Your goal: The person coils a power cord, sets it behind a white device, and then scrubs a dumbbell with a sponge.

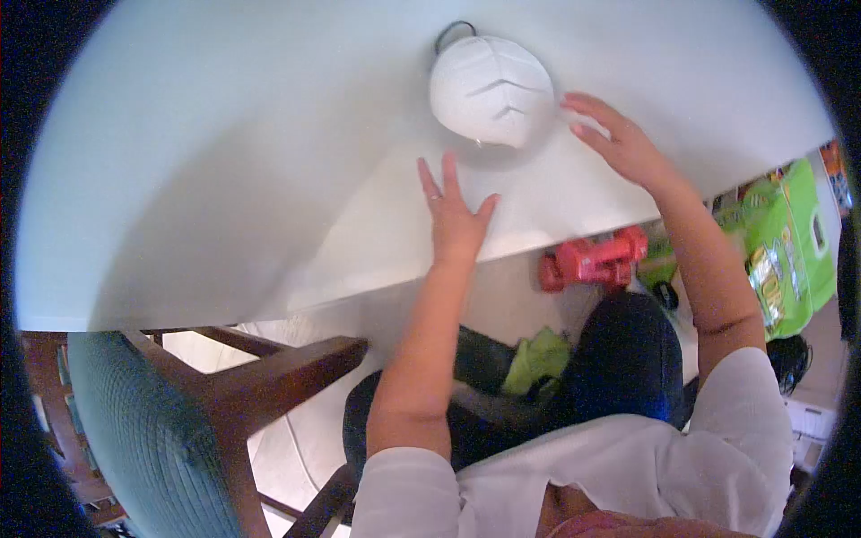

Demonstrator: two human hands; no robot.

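A white, rounded leaf-shaped object with dark vein-like lines rests on the white table. A thin dark loop sticks out at its far left end; I cannot tell exactly what kind of thing it is. My left hand is just in front of it, fingers spread and holding nothing. To the right of the object, my right hand is open too, with its fingertips close to the object's edge and nothing in its grasp.
The white table fills the upper view. Red dumbbells and a green package sit beyond its front edge at right. A wooden chair with a teal ribbed cushion stands at lower left. A green cloth-like item lies below.
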